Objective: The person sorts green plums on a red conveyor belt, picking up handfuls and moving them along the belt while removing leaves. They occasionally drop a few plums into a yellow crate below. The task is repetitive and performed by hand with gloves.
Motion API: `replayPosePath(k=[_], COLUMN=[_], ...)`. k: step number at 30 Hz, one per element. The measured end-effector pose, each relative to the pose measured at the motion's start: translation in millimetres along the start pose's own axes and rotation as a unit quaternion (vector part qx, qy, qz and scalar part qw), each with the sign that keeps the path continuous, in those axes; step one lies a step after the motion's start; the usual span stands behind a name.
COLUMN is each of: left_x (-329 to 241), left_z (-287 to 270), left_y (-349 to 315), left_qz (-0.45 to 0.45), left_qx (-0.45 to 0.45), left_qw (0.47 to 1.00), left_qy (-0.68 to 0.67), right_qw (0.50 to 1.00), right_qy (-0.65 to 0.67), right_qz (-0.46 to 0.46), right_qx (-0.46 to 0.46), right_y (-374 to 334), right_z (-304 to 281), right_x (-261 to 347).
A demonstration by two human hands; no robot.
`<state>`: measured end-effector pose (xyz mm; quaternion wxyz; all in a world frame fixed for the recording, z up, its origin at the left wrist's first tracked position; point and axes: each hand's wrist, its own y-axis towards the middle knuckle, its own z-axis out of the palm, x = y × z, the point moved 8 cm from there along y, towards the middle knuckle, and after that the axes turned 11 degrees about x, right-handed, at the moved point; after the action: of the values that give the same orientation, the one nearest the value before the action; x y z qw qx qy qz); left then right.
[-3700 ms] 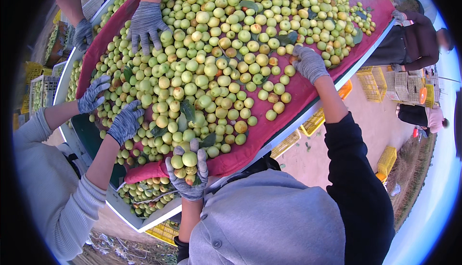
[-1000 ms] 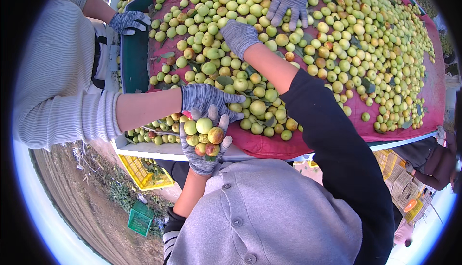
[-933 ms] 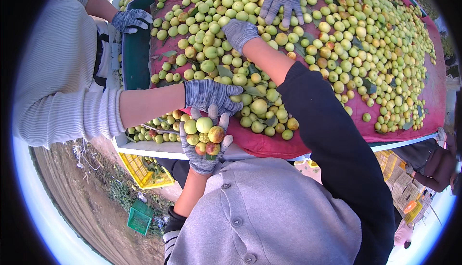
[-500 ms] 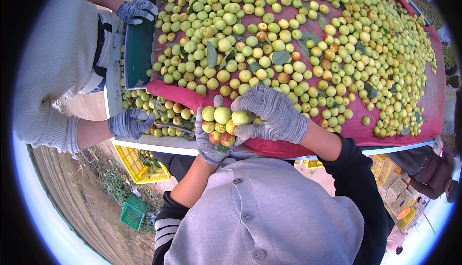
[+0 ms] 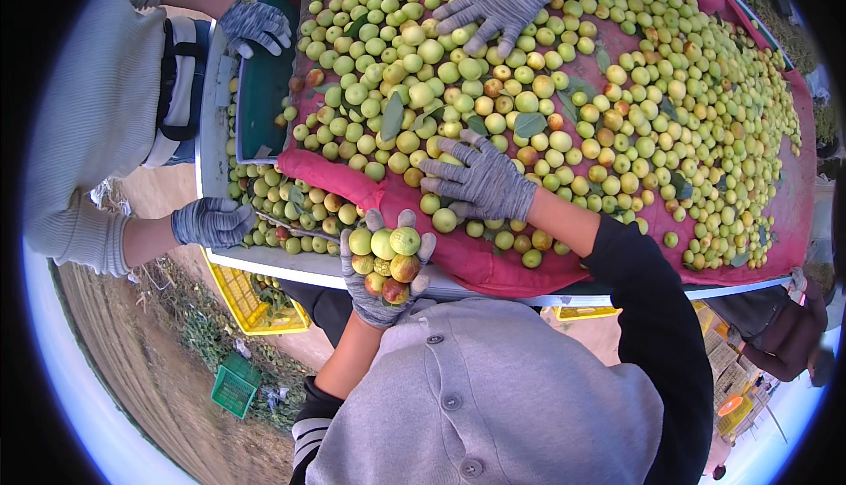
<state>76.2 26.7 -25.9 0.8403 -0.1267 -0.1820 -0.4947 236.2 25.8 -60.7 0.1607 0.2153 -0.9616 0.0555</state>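
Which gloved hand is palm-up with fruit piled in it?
The wearer's left hand: it alone shows green and reddish fruit heaped in its palm. The right hand is palm down over the loose fruit.

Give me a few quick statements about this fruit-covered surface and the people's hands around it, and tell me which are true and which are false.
1. The wearer's left hand holds a cluster of fruits. True.
2. The wearer's right hand is a tight fist. False: its fingers are spread over the loose fruits.
3. A red cloth lies under loose fruits. True.
4. The crate on the ground at lower left is blue. False: it is green.
5. Near the top, a co-worker's hand in a grey glove is spread over fruits. True.
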Motion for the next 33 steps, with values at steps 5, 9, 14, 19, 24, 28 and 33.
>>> replayPosePath(k=[5, 9, 14, 19, 24, 28, 33], left_x=[-9.3, -31.7, -82.0, -168.2, -295.9, -303.9, -165.2], left_z=[9.8, 24.0, 35.8, 63.7, 95.6, 168.1, 120.0], left_y=[-14.8, -40.7, -91.5, -196.3, -341.1, -331.5, -116.7], left_qz=[0.019, 0.096, 0.256, 0.406, 0.613, 0.498, 0.307], left_qx=[0.023, 0.041, 0.112, 0.115, -0.335, -0.58, -0.192], left_qw=[0.999, 0.991, 0.952, 0.869, 0.647, 0.204, 0.477], left_qy=[0.015, 0.09, 0.122, 0.26, 0.305, 0.612, 0.801], right_qw=[0.979, 0.95, 0.939, 0.91, 0.669, 0.386, 0.484], right_qy=[0.078, 0.053, 0.015, 0.042, 0.718, 0.922, 0.869], right_qz=[-0.024, 0.289, 0.257, 0.251, 0.168, -0.021, 0.055], right_qx=[-0.187, 0.104, 0.226, 0.326, 0.087, -0.026, -0.081], right_y=[76.6, 118.7, 158.7, 161.2, 110.2, 72.9, 45.1], right_z=[-61.1, -48.2, -23.4, -21.0, -33.4, -37.3, -40.6], right_x=[-38.5, -135.1, -138.0, -136.6, -117.7, -68.2, -1.7])
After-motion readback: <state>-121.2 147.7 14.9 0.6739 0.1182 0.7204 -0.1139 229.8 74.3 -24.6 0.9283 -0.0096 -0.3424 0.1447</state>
